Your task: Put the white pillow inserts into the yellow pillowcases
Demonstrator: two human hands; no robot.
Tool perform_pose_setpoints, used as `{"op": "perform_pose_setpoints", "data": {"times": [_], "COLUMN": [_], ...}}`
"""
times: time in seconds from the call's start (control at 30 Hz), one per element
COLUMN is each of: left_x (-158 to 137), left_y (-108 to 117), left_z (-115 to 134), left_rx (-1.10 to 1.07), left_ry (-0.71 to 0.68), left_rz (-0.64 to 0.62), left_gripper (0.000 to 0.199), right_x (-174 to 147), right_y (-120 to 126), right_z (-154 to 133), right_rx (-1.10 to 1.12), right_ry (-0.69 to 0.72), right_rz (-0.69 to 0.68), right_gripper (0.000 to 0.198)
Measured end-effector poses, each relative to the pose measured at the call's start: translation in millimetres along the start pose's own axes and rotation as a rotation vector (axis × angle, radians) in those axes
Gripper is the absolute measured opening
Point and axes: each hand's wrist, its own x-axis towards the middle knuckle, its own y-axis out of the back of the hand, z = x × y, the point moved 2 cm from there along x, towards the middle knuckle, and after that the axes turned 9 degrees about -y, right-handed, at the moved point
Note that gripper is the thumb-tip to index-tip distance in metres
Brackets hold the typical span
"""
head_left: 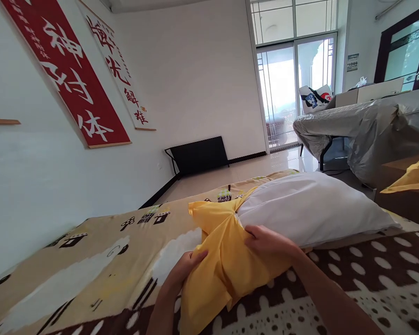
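Note:
A white pillow (307,207) lies on the bed, its left end inside a yellow pillowcase (226,251). The case is bunched and creased, with a gathered spot near the pillow's end. My left hand (186,267) is closed on the case's near left edge, thumb on top and fingers hidden beneath the cloth. My right hand (265,242) grips the case close to where the white pillow comes out of it. The pillow's right part is uncovered.
Under the pillow is a patterned blanket (104,251) in beige and brown. Another piece of yellow cloth (412,174) shows at the right edge, near a brown box (398,200). A plastic-covered table (363,116) stands behind. A black folded panel (199,156) leans by the wall.

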Motion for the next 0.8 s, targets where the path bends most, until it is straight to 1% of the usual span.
{"op": "perform_pose_setpoints", "data": {"times": [0.07,0.13,0.2,0.3,0.37,0.43,0.5,0.57,0.67,0.73,0.77,0.8], "left_x": [4.7,8.4,11.4,16.6,20.7,24.0,25.2,23.8,18.3,14.8,13.4,12.5], "left_y": [5.7,14.8,25.0,36.3,39.7,41.3,43.5,47.3,54.9,59.0,60.4,61.3], "left_z": [-2.1,-3.3,-5.2,-12.2,-18.8,-24.5,-27.4,-27.2,-24.9,-24.6,-25.0,-25.7], "left_rx": [0.010,-0.021,-0.057,-0.077,-0.076,-0.081,-0.097,-0.115,-0.119,-0.101,-0.082,-0.056], "left_ry": [-0.013,-0.053,-0.089,-0.127,-0.150,-0.171,-0.185,-0.192,-0.183,-0.173,-0.169,-0.169], "left_rz": [0.095,0.179,0.257,0.367,0.437,0.508,0.585,0.667,0.763,0.793,0.798,0.799], "left_gripper": [0.047,0.046,0.047,0.048,0.049,0.049,0.050,0.050,0.049,0.049,0.050,0.051], "right_x": [2.1,2.2,2.1,5.3,7.8,8.5,6.2,1.9,-3.9,-6.0,-6.4,-6.5], "right_y": [4.5,15.8,29.3,42.2,42.3,36.5,28.6,21.1,8.7,-2.4,-7.9,-12.3], "right_z": [4.8,14.9,27.2,39.8,42.2,40.7,35.6,27.9,13.8,5.9,3.2,1.6], "right_rx": [0.081,0.195,0.317,0.420,0.368,0.267,0.156,0.037,-0.120,-0.197,-0.246,-0.298], "right_ry": [-0.022,-0.102,-0.178,-0.182,-0.173,-0.186,-0.163,-0.092,0.049,0.104,0.105,0.090], "right_rz": [0.067,0.170,0.239,0.240,0.226,0.149,-0.003,-0.169,-0.365,-0.458,-0.481,-0.472], "right_gripper": [0.012,0.013,0.015,0.016,0.017,0.018,0.019,0.021,0.023,0.022,0.019,0.015]}}
